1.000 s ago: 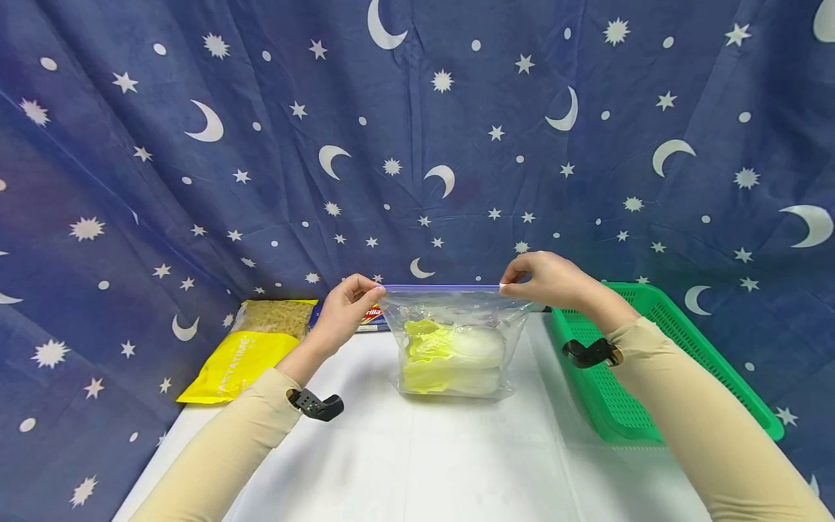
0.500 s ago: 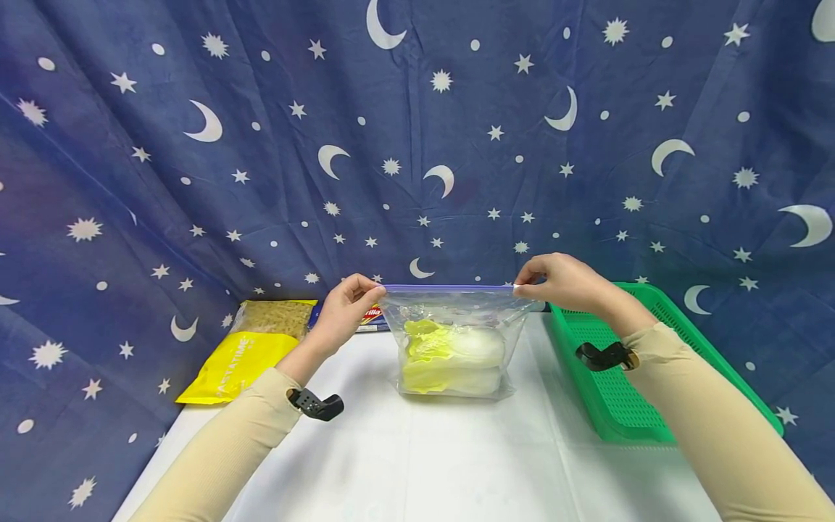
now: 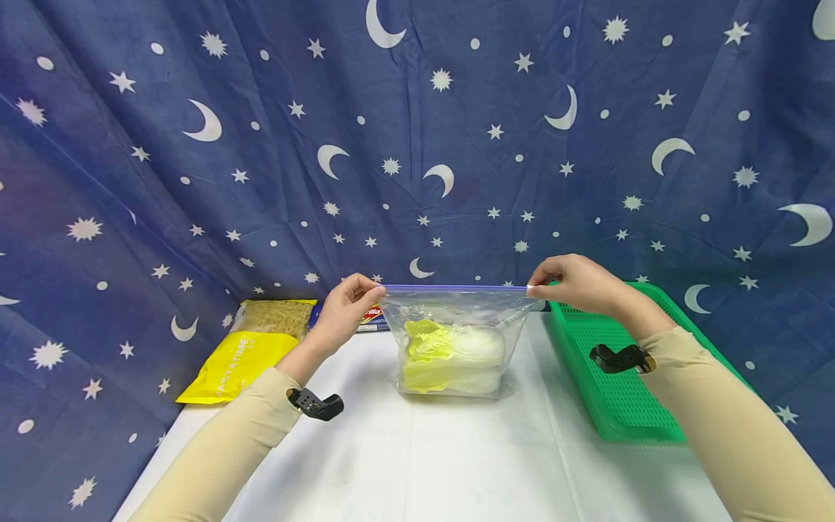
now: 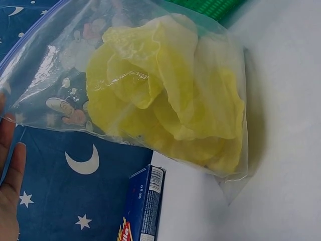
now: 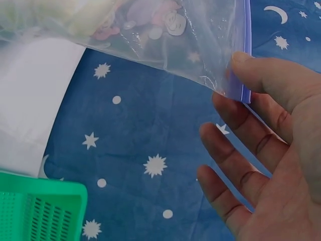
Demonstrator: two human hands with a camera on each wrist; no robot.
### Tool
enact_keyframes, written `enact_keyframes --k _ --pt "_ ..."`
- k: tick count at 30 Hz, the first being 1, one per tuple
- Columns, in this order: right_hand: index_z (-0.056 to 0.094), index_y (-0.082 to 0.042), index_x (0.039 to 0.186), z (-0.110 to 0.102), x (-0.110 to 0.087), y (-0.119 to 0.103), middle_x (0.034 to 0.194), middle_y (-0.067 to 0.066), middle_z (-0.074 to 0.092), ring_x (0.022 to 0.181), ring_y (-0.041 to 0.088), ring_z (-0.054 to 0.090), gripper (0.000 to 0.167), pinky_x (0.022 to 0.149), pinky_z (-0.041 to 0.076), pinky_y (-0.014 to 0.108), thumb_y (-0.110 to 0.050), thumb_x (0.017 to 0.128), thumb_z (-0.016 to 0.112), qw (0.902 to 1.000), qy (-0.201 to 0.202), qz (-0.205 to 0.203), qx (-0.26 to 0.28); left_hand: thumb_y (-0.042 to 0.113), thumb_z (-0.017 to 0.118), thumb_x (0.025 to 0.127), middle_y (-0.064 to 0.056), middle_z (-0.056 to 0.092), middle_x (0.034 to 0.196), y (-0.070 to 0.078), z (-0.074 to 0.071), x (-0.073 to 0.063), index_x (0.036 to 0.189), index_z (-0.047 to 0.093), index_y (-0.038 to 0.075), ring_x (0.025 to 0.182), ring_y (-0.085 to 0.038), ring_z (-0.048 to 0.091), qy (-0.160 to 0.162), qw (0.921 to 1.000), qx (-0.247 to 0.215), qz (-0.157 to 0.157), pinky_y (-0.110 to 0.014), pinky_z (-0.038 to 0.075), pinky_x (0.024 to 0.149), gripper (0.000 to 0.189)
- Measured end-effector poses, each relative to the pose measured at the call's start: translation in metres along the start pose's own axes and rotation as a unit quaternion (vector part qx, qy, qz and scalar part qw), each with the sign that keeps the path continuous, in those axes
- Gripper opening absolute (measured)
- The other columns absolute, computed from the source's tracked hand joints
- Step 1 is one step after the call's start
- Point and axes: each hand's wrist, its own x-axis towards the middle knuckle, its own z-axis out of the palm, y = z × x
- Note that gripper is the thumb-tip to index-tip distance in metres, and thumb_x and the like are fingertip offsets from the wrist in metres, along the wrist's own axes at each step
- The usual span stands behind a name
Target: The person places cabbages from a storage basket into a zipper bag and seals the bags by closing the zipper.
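Observation:
A clear zip bag (image 3: 457,301) with a purple zip strip stands upright on the white table. Inside it lies Chinese cabbage (image 3: 453,359), its yellow leaves to the left and white stems to the right. My left hand (image 3: 344,308) pinches the left top corner of the bag. At the other end of the strip, my right hand (image 3: 577,283) pinches the bag between thumb and fingers. The right wrist view shows the thumb (image 5: 273,75) on the purple strip near the bag's corner, with the lower fingers spread apart from it.
A yellow pasta bag (image 3: 254,359) lies at the left, and a blue box (image 3: 372,319) sits behind my left hand. On the right stands a green perforated basket (image 3: 629,391), partly behind my right arm. A blue curtain (image 3: 417,145) with moons and stars hangs behind the table.
My right hand has slid rightward along the purple strip to the bag's right end. My left hand has kept its hold on the left corner, and the bag has stayed in place.

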Motion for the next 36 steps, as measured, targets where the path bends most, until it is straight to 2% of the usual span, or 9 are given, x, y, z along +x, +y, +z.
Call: enact_keyframes --k 4,7,11,14,16,23,29,33,36 --pt "0.075 -0.016 0.11 -0.001 -0.002 0.002 0.105 0.0 0.072 0.09 0.022 0.061 0.021 0.076 0.051 0.039 -0.033 0.098 0.071 1.0 0.0 0.001 0.007 0.013 0.062 0.103 -0.013 0.063 0.109 0.006 0.002 -0.003 0.105 0.061 -0.001 0.107 -0.024 0.061 -0.004 1.0 -0.007 0.002 -0.05 0.049 0.103 0.014" --pt "0.075 -0.014 0.11 0.0 -0.004 0.002 0.105 0.002 0.072 0.088 0.022 0.06 0.022 0.074 0.05 0.04 -0.033 0.098 0.07 0.9999 0.0 0.001 0.011 0.014 0.063 0.103 -0.012 0.063 0.109 0.004 0.002 -0.003 0.105 0.061 0.0 0.106 -0.024 0.061 -0.003 0.9998 -0.018 0.004 -0.055 0.047 0.104 0.014" --pt "0.073 -0.014 0.109 0.005 -0.005 0.004 0.11 0.003 0.07 0.094 0.023 0.062 0.023 0.077 0.052 0.041 -0.034 0.099 0.069 0.9994 0.005 0.0 0.035 0.022 0.064 0.103 -0.011 0.064 0.112 -0.005 -0.001 -0.001 0.109 0.062 0.002 0.105 -0.022 0.061 0.004 0.9998 -0.019 0.003 -0.051 0.05 0.102 0.02" --pt "0.072 -0.012 0.108 0.01 -0.007 0.006 0.115 0.005 0.07 0.102 0.023 0.063 0.025 0.082 0.053 0.04 -0.035 0.1 0.068 0.9969 0.006 -0.003 0.079 0.026 0.066 0.102 -0.012 0.066 0.11 -0.01 -0.003 -0.002 0.11 0.063 0.002 0.102 -0.023 0.062 0.007 0.9998 -0.018 0.001 -0.044 0.053 0.098 0.026" --pt "0.07 -0.01 0.109 0.014 -0.008 0.007 0.115 0.007 0.07 0.103 0.025 0.064 0.027 0.085 0.055 0.04 -0.035 0.1 0.068 0.9926 -0.001 -0.001 0.122 0.028 0.067 0.101 -0.014 0.066 0.109 -0.011 -0.004 -0.003 0.11 0.063 0.002 0.1 -0.024 0.063 0.007 0.9996 -0.026 0.0 -0.041 0.055 0.095 0.028" --pt "0.064 -0.001 0.125 0.02 -0.007 0.014 0.119 0.014 0.071 0.109 0.033 0.067 0.041 0.092 0.057 0.038 -0.032 0.099 0.07 0.9643 -0.027 0.029 0.262 0.027 0.068 0.101 -0.016 0.068 0.105 -0.007 -0.005 -0.003 0.112 0.062 0.002 0.094 -0.024 0.068 0.007 0.9986 -0.052 -0.007 -0.034 0.059 0.088 0.029" --pt "0.055 0.005 0.138 0.02 -0.003 0.011 0.124 0.021 0.067 0.114 0.032 0.067 0.046 0.094 0.057 0.037 -0.019 0.1 0.068 0.9469 -0.012 0.07 0.314 0.027 0.069 0.1 -0.016 0.071 0.106 -0.001 -0.003 0.007 0.114 0.063 0.002 0.096 -0.026 0.07 0.011 0.9983 -0.052 -0.024 -0.039 0.06 0.088 0.03" --pt "0.056 0.004 0.138 0.019 0.006 0.007 0.123 0.02 0.067 0.112 0.027 0.068 0.044 0.094 0.057 0.037 -0.014 0.1 0.067 0.9451 0.014 0.095 0.312 0.026 0.067 0.101 -0.015 0.072 0.106 0.001 0.001 0.019 0.115 0.063 0.002 0.097 -0.026 0.07 0.017 0.9976 -0.057 -0.036 -0.044 0.058 0.091 0.028" --pt "0.058 0.003 0.137 0.017 0.014 0.006 0.122 0.019 0.068 0.107 0.023 0.07 0.041 0.092 0.058 0.036 -0.014 0.1 0.067 0.9444 0.036 0.112 0.307 0.026 0.065 0.102 -0.014 0.072 0.107 0.002 0.003 0.028 0.115 0.062 0.003 0.099 -0.025 0.07 0.018 0.9972 -0.059 -0.043 -0.041 0.058 0.092 0.026"
